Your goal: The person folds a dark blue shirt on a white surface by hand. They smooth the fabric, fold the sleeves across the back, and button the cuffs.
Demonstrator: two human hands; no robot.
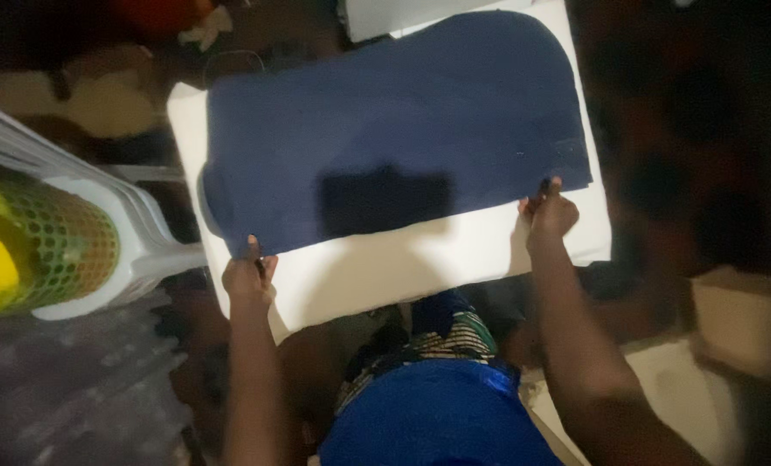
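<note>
- The dark blue fabric piece (394, 129) is spread flat on the white worktop (420, 259), extending away from both sets of fingers.
- Its near left corner is pinched by the fingers of the left hand (249, 274); the near right corner is clamped by the fingers of the right hand (548, 211).
- A darker rectangular patch (384, 200) is seen between the hands, just beyond the near edge.
- A bare white strip is left on the near side of the fingers.
- A white plastic chair (135, 233) is seen left of the left fingers, close to the worktop's edge.
</note>
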